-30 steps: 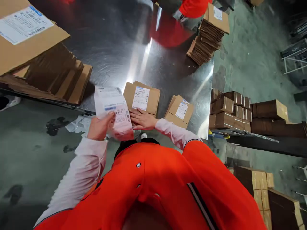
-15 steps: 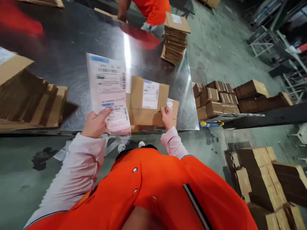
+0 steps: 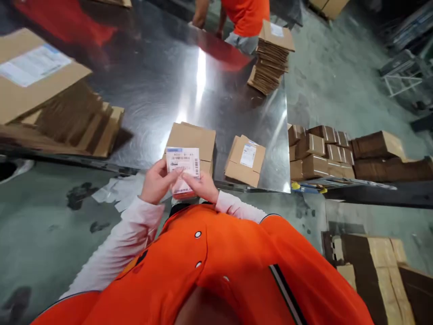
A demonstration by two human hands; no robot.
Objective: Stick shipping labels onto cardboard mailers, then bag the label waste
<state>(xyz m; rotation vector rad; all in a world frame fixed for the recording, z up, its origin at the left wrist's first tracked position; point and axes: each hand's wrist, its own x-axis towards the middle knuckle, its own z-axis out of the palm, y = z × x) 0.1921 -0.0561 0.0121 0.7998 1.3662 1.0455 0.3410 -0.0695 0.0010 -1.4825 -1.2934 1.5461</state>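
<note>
The steel bench [image 3: 152, 85] carries a large stack [image 3: 64, 119] of cardboard at the left of its near edge. A smaller stack [image 3: 272, 58] stands by the right edge, toward the far corner. At the near edge, the middle carton [image 3: 198, 137] lies flat; the right carton [image 3: 238, 158], labelled, lies nearer the near right corner. The left hand [image 3: 156, 183] and right hand [image 3: 204, 187] pinch the labels [image 3: 185, 158], thumbs on the face, before the middle carton's near left corner; contact with it cannot be determined.
</note>
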